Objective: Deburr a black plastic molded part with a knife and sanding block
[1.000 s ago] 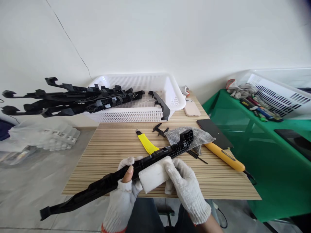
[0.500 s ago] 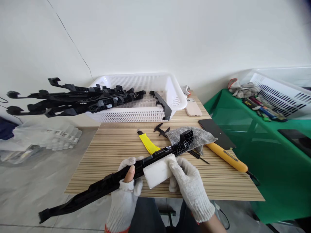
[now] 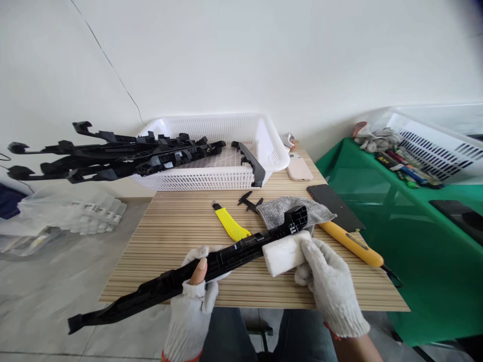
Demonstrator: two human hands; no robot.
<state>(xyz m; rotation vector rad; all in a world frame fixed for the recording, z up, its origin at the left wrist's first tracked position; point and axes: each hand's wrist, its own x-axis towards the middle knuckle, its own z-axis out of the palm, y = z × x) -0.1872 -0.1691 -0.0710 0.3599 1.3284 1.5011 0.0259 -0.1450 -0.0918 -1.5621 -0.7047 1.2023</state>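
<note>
My left hand (image 3: 196, 291), in a white knit glove with the thumb bare, is closed around the middle of a long black plastic trim part (image 3: 158, 289). The part slants across the front of the table, its right end raised. In my gloved right hand (image 3: 328, 276) a white foam block (image 3: 285, 253) is pinched at its right end. The block lies along the lower edge of the part, near its right end; whether they touch is hard to tell. Behind the part are a yellow utility knife (image 3: 232, 224), a black caliper (image 3: 249, 202) and a grey cloth (image 3: 281, 210).
A white basket (image 3: 204, 180) at the back holds several black parts (image 3: 151, 153) jutting out leftward. A yellow-handled tool (image 3: 352, 244) with a cord, a dark flat slab (image 3: 335, 208) and a pink phone (image 3: 300, 167) lie to the right. A green-covered table (image 3: 377, 226) stands further right.
My right hand has slid the white foam block rightward along the black part, toward its raised end. The black part has shifted slightly to the right in my left hand.
</note>
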